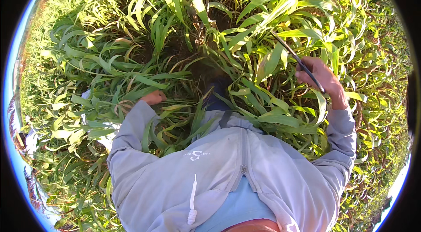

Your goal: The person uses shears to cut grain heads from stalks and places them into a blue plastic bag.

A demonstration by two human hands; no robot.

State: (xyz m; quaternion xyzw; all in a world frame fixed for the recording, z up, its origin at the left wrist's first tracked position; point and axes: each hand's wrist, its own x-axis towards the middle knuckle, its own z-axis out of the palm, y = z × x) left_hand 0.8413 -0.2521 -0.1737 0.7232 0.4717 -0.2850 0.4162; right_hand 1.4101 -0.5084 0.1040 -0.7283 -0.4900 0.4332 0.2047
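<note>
My right hand (pixel 316 74) is closed around a thin, dark, slightly curved tool (pixel 294 55), which looks like a sickle or long blade. Its far end points up and left into the green leaves, and its near end shows below my wrist side. On the left, my left hand (pixel 154 97) is low among long-leaved cereal plants (pixel 149 80), its fingers curled. Leaves and stalks lie against it and partly hide it, so its grip cannot be made out.
Dense tall plants (pixel 276 8) surround me, with brownish seed heads (pixel 314 11) at the upper right. Dry stalks (pixel 200 31) stand ahead over shaded soil. White cloth-like material (pixel 107 135) shows through leaves beside my left sleeve. My dark trouser leg (pixel 215 95) is among the leaves.
</note>
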